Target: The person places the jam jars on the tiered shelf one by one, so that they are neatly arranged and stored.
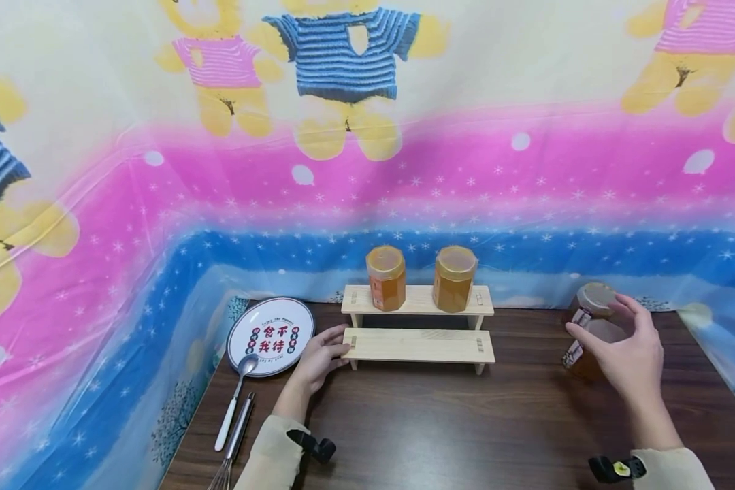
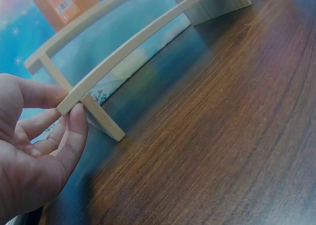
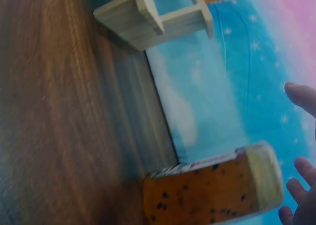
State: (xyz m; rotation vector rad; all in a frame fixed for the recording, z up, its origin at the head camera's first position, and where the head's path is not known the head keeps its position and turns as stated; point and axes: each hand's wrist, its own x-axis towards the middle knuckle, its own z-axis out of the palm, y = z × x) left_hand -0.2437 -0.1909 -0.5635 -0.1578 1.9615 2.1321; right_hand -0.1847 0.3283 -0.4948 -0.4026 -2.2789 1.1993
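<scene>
A two-tier wooden shelf point(image 1: 419, 345) stands at the middle back of the table, two honey-coloured jars, the left one point(image 1: 386, 289) and the right one point(image 1: 455, 289), on its upper tier. My left hand point(image 1: 321, 357) pinches the left end of the lower tier; in the left wrist view its thumb point(image 2: 77, 119) presses there from below. At the right, my right hand point(image 1: 640, 357) hovers with thumb and fingers spread at two more jars, a rear one point(image 1: 593, 297) and a nearer one point(image 1: 584, 364). The right wrist view shows a gap between the fingers and an amber jar point(image 3: 207, 190) with dark specks.
On the left lies a white plate point(image 1: 269, 361) with red characters and a dark rim. A white-handled spoon point(image 1: 226, 423) rests with its bowl on the plate's edge, beside a metal whisk point(image 1: 239, 432). A patterned cloth point(image 1: 355, 197) hangs behind the dark wooden table point(image 1: 441, 422).
</scene>
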